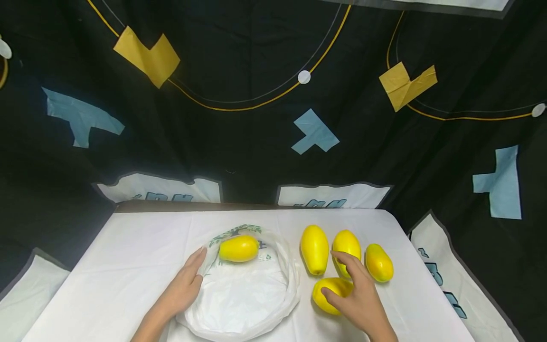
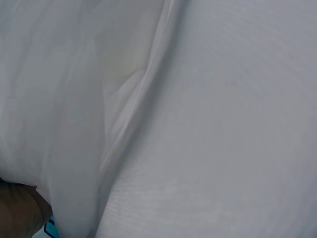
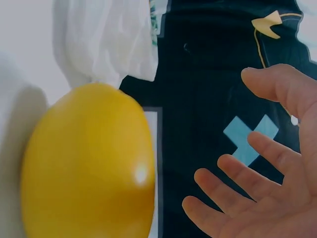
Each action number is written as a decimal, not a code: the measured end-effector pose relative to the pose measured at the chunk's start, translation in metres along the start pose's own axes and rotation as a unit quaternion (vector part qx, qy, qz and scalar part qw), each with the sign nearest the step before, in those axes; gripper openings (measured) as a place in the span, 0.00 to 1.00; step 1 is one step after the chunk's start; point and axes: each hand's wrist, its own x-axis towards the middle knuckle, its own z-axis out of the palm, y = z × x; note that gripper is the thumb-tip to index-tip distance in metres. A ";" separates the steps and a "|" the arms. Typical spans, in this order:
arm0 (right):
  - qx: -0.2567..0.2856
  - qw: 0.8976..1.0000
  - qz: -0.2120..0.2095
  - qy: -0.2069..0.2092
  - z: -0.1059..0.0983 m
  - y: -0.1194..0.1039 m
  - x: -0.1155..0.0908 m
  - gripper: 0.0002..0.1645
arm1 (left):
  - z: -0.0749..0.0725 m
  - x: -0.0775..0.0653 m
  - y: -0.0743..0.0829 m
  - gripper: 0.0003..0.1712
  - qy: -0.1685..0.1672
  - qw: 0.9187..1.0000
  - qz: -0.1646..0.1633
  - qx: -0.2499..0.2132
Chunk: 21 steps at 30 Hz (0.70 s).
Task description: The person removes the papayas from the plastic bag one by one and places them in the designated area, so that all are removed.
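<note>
A white plastic bag (image 1: 239, 308) with green print lies wide open on the table, one yellow papaya (image 1: 239, 248) inside near its far side. Along the bag's left rim is my left hand (image 1: 183, 287), its fingers extended against the plastic. Bag film (image 2: 64, 99) covers most of that hand in the left wrist view. My right hand (image 1: 356, 294) hovers spread over the nearest loose papaya (image 1: 326, 295). The right wrist view shows this papaya (image 3: 91, 168) apart from the fingers, thumb held wide.
Right of the bag, three more papayas (image 1: 315, 249) lie behind the near one, the last farthest right. A white cloth covers the table (image 1: 145, 247). Behind it hangs a dark patterned curtain (image 1: 239, 142).
</note>
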 end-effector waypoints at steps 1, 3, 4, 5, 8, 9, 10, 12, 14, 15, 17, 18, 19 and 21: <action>0.003 1.000 -0.002 0.000 0.000 -0.002 0.002 0.49 | 0.000 0.000 0.000 0.34 0.000 1.000 -0.002 0.000; 0.009 1.000 -0.006 -0.001 0.002 -0.007 0.005 0.50 | 0.000 -0.001 0.001 0.34 -0.002 1.000 -0.004 -0.001; 0.014 1.000 -0.010 -0.001 0.002 -0.009 0.006 0.50 | 0.000 -0.001 0.001 0.34 -0.002 1.000 -0.004 -0.001; 0.018 1.000 -0.014 -0.001 0.003 -0.011 0.008 0.51 | 0.000 -0.001 0.001 0.34 -0.002 1.000 -0.003 -0.001; 0.035 0.999 -0.033 0.000 0.004 -0.017 0.011 0.52 | -0.001 -0.001 0.001 0.34 -0.001 1.000 0.001 -0.002; 0.041 0.998 -0.041 0.001 0.005 -0.019 0.013 0.51 | -0.001 -0.001 0.000 0.34 -0.001 1.000 0.003 -0.002; 0.046 0.998 -0.047 0.001 0.005 -0.021 0.014 0.51 | -0.001 -0.001 0.000 0.34 -0.001 1.000 0.004 -0.002; 0.055 0.997 -0.058 0.001 0.006 -0.025 0.017 0.51 | -0.001 -0.001 -0.001 0.34 -0.001 1.000 0.005 -0.002; 0.058 0.996 -0.063 0.001 0.008 -0.031 0.020 0.51 | -0.001 -0.001 -0.001 0.34 -0.001 1.000 0.005 -0.002; 0.059 0.996 -0.064 0.001 0.009 -0.033 0.022 0.51 | -0.001 -0.001 -0.001 0.34 -0.001 1.000 0.005 -0.002; 0.061 0.996 -0.069 0.000 0.010 -0.039 0.025 0.50 | -0.001 -0.001 -0.001 0.34 -0.001 1.000 0.005 -0.004; 0.062 0.995 -0.072 -0.002 0.011 -0.042 0.026 0.50 | -0.001 -0.001 -0.001 0.34 -0.001 1.000 0.005 -0.005; 0.063 0.995 -0.074 -0.002 0.011 -0.045 0.027 0.49 | -0.001 -0.001 -0.001 0.34 -0.001 1.000 0.005 -0.006; 0.069 0.994 -0.082 -0.006 0.012 -0.051 0.029 0.48 | -0.001 -0.001 -0.001 0.34 -0.001 1.000 0.005 -0.008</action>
